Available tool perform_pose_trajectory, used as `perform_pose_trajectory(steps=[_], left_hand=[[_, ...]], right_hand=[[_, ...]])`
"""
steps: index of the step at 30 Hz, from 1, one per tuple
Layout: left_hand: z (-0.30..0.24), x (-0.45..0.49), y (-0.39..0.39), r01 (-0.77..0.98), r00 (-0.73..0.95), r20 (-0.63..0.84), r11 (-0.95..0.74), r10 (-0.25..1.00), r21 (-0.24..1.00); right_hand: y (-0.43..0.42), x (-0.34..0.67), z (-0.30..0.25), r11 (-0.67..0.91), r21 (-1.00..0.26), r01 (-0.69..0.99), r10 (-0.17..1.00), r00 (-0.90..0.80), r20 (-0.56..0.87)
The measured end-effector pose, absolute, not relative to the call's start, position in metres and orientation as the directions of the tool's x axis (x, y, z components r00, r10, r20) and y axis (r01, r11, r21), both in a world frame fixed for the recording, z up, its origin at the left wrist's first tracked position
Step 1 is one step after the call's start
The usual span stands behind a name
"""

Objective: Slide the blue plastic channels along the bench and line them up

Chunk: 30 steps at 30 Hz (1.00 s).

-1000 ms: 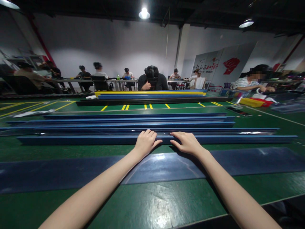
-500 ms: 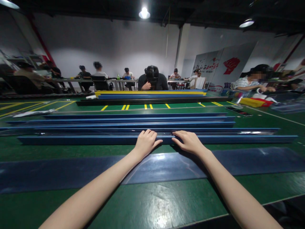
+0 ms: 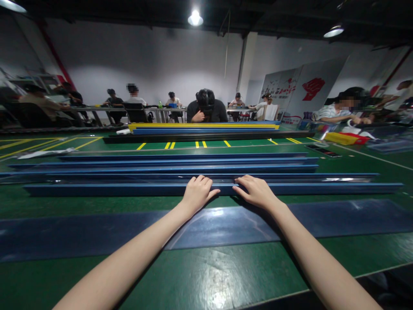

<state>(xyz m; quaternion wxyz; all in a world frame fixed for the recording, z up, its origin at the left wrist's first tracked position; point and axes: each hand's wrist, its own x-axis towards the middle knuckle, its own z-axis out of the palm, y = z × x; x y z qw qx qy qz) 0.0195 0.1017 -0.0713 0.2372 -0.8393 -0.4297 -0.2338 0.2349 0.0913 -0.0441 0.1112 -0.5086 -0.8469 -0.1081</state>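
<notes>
A long blue channel strip (image 3: 106,190) with upright edges lies across the green table. My left hand (image 3: 198,192) grips its near wall around the middle, fingers over the top and thumb along the front, pointing right. A short way to the right, my right hand (image 3: 256,192) grips the same wall, with its thumb on the near face. The fingertips of both hands are partly hidden inside the channel. Between my forearms and the strip's front runs a flat, clear bluish plastic sheet (image 3: 222,226), which reflects the light.
More blue channel strips (image 3: 180,162) lie parallel behind. Farther back are yellow strips (image 3: 200,126) and a black strip (image 3: 206,137). A phone (image 3: 322,150) rests on the table (image 3: 200,275) at right. A person (image 3: 209,107) sits opposite; others work at tables beyond.
My right hand's fingers have shifted very slightly along the channel wall. My left hand and the strips look unmoved. At the far right, a person in the background has moved.
</notes>
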Motion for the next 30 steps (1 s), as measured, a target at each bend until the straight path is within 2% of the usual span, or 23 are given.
perform_pose_trajectory(steps=[17, 30], left_hand=[[-0.0694, 0.0212, 0.0995, 0.866, 0.476, 0.573, -0.469, 0.667, -0.174], [-0.0705, 0.0209, 0.1011, 0.864, 0.470, 0.588, -0.479, 0.658, -0.154]], right_hand=[[0.0942, 0.2349, -0.0502, 0.497, 0.051, 0.866, 0.813, -0.485, 0.322], [0.0944, 0.2342, -0.0489, 0.496, 0.058, 0.866, 0.813, -0.487, 0.320]])
